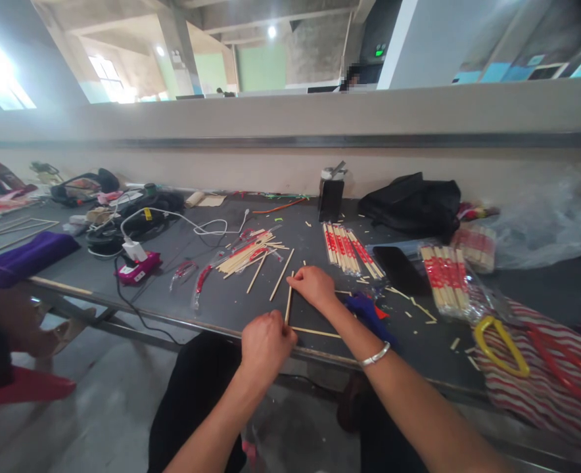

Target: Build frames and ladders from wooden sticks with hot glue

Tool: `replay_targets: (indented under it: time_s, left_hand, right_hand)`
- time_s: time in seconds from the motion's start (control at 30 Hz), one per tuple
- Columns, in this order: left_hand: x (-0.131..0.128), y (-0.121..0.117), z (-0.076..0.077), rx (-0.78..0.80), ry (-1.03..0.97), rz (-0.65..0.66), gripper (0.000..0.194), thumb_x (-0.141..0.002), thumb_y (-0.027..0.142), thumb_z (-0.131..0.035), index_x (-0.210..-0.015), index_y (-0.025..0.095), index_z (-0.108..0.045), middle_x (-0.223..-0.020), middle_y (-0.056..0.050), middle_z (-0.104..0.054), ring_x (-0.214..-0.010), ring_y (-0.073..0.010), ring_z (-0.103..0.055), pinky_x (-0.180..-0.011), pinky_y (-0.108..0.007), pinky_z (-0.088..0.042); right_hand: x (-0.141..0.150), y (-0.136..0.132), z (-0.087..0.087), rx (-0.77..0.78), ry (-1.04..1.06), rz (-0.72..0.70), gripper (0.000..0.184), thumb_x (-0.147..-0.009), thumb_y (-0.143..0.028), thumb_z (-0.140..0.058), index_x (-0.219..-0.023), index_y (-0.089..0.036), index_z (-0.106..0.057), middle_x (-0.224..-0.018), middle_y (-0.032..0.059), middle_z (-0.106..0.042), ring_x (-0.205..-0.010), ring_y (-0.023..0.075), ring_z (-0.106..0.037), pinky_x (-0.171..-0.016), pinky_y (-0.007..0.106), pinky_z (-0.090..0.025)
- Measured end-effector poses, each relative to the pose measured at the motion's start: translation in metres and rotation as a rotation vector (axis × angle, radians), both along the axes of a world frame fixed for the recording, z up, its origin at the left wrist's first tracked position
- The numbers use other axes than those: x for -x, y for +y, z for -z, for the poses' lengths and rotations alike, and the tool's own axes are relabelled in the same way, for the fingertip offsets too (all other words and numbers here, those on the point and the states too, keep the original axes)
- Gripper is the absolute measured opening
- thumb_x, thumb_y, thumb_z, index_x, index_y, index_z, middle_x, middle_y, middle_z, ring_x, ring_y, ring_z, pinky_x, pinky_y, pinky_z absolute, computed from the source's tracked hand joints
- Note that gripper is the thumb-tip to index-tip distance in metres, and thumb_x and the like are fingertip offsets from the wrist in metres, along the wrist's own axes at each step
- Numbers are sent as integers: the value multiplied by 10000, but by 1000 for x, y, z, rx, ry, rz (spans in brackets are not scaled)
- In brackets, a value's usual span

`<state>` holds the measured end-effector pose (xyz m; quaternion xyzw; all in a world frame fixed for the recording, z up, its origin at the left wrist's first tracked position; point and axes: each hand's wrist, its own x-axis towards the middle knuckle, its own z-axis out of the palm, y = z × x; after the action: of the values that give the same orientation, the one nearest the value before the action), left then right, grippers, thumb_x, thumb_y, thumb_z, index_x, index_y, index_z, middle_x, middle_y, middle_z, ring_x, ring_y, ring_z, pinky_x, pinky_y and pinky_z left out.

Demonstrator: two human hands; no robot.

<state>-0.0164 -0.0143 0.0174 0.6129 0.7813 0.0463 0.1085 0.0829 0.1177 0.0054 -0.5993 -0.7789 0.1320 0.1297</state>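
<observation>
Between my two hands a wooden chopstick (289,300) runs front to back on the dark table. My left hand (267,343) is closed at its near end, close to the table's front edge. My right hand (313,286) pinches near its far end, thumb and fingertips together. From the near end another chopstick (316,332) runs off to the right, partly under my right forearm. Two loose chopsticks (281,274) (255,274) lie to the left, beside a heap of chopsticks (244,257) with torn red-and-clear wrappers. Wrapped chopsticks (342,248) lie beyond my right hand.
A black phone (399,268), more packed chopsticks (444,279) and a striped cloth (512,387) with yellow-handled scissors (501,347) are on the right. Leftward stand a pink power block (140,268) and a white cable (172,213). A black bag (413,202) lies at the back.
</observation>
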Motion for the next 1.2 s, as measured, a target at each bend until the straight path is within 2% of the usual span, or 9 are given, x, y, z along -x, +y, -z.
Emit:
replay_targets:
  time_s: [0.37, 0.6, 0.93, 1.07, 1.2]
  left_hand:
    - [-3, 1, -6, 19, 26, -8, 234, -827, 311, -437, -806, 185, -633, -792, -74, -691, -761, -211, -650, -623, -280, -395]
    - [-4, 4, -3, 15, 57, 13, 207, -816, 286, -451, -810, 180, -629, -800, -68, -695, -772, -202, -656, -618, -269, -394]
    - [-1, 2, -8, 13, 15, 62, 188, -832, 279, -444, -782, 185, -599, -787, -51, -684, -765, -192, -644, -608, -274, -367]
    - [2, -3, -4, -26, 5, 113, 161, -839, 257, -441, -793, 187, -579, -791, -47, -672, -771, -185, -630, -631, -278, -366]
    - [5, -6, 2, -81, 6, 152, 110, -823, 244, -468, -794, 193, -561, -786, -40, -661, -782, -182, -624, -649, -276, -366]
  right_hand:
    - [0, 1, 1, 9, -5, 13, 312, -785, -466, -511, -724, -251, -728, -769, 35, -727, -759, 171, -662, -573, 222, -381]
    - [0, 1, 1, 23, -1, 6, 318, -799, -463, -515, -722, -248, -735, -755, 42, -726, -747, 173, -665, -588, 223, -398]
    - [-3, 2, 3, 12, 49, -32, 312, -814, -456, -528, -733, -227, -724, -771, 52, -722, -747, 174, -651, -598, 233, -387]
    - [-10, -2, -6, -16, 101, -99, 304, -864, -417, -499, -808, -209, -714, -837, 48, -724, -785, 157, -639, -650, 230, -389]
    - [-23, -28, -20, -68, 140, -166, 219, -874, -320, -504, -868, -211, -695, -893, 36, -711, -860, 154, -614, -725, 235, -385]
